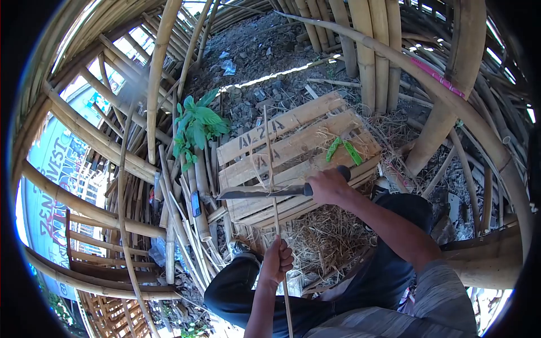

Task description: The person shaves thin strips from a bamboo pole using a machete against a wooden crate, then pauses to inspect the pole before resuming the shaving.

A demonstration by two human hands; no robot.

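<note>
My right hand (328, 186) is wrapped round the dark handle of a machete (265, 192). The long blade points left, lying across a thin bamboo strip (276, 217). Lower down, my left hand (276, 260) is closed round that same strip, which runs from my lap up over a slatted wooden crate (298, 127). Near the blade, a thin shaving curls off beside the strip. Two green pods (342, 150) lie on the crate's slats, above my right hand. Whether the blade's edge is cutting into the strip cannot be seen clearly.
Wood shavings (329, 242) are heaped below the crate, by my legs. A leafy green plant (197, 124) stands left of it, near cut bamboo strips (183, 225) and a blue phone-like object (195, 204). Bamboo poles (372, 56) surround the spot, and a long curved pole (422, 79) arches on the right.
</note>
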